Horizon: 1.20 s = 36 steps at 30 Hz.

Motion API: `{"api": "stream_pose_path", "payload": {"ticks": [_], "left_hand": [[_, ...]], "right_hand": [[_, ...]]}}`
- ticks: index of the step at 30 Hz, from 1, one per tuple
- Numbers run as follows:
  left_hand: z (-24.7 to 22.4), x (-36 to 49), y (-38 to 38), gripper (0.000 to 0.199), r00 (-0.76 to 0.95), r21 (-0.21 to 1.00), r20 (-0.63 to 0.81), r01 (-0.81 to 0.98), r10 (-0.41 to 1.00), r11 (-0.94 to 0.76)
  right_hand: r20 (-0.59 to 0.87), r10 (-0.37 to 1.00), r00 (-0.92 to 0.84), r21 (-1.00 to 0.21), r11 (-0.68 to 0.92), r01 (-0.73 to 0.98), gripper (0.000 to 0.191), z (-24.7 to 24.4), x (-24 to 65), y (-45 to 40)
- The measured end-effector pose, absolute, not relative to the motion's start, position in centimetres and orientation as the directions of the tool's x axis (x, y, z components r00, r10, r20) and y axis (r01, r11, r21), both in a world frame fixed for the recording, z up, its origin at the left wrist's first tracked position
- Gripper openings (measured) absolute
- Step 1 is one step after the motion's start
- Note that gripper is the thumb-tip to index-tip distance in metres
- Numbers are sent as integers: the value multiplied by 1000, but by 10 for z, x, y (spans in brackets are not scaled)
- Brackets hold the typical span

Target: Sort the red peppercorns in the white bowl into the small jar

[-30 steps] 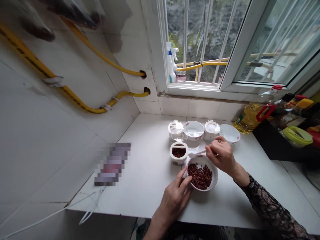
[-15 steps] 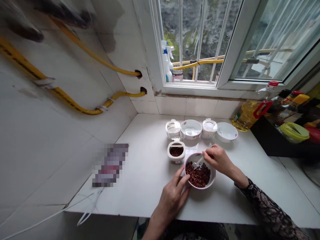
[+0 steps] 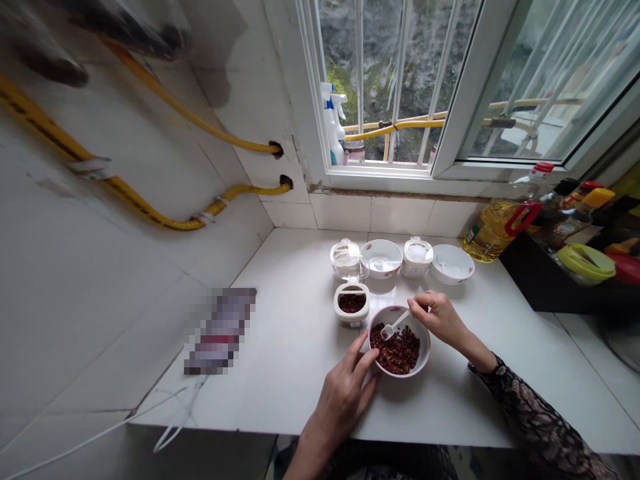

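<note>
A white bowl (image 3: 427, 353) with a pink rim holds many small dark reddish-brown pieces (image 3: 400, 353), perhaps dried peppercorns. My left hand (image 3: 343, 390) grips the bowl's left side, thumb low and fingers at the rim. Between the fingertips of my right hand (image 3: 440, 317) is the handle of a small white spoon (image 3: 393, 330), its scoop over the dark pieces inside the bowl. Just behind the bowl, to the left, stands a seasoning jar (image 3: 353, 315) with its lid up and similar dark contents.
Along the back are another clear-lidded jar (image 3: 345, 257), a white bowl (image 3: 381, 260), a jar of white grains (image 3: 418, 257) and a second white bowl (image 3: 453, 265). An oil bottle (image 3: 493, 230) and a black rack (image 3: 540, 280) of bottles stand right. A pixelated object (image 3: 223, 333) lies left.
The spoon's scoop has come up a little out of the dark pieces and shows more fully. My left hand stays on the bowl.
</note>
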<state>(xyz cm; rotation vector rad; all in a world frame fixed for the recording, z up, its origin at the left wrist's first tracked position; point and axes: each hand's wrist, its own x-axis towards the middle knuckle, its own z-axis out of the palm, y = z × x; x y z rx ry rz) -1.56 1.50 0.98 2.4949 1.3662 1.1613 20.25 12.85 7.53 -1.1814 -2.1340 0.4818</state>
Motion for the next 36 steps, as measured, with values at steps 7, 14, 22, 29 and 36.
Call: {"api": "stream_pose_path", "payload": {"ticks": [7,14,22,29,36], "left_hand": [[8,-15,15,29,318,383,588,701,743,-602],[8,-16,16,29,319,376,592,703,740,-604],[5,-15,16,31,313,372,604,703,733,-607],[6,-15,16,33,317,365,601,708,733,-605],[5,-16,16,32,312,364,601,713,736,-600]], "right_hand": [[292,892,-344,-685,446,576,46,79,204,128],[113,942,-316,-862,250,440,49,75,203,130],[213,938,-274,-870,309,383,48,89,182,134],[771,496,-399,-239,807,540,36,109,152,139],[722,365,-588,18,840,543,30,108,155,132]]}}
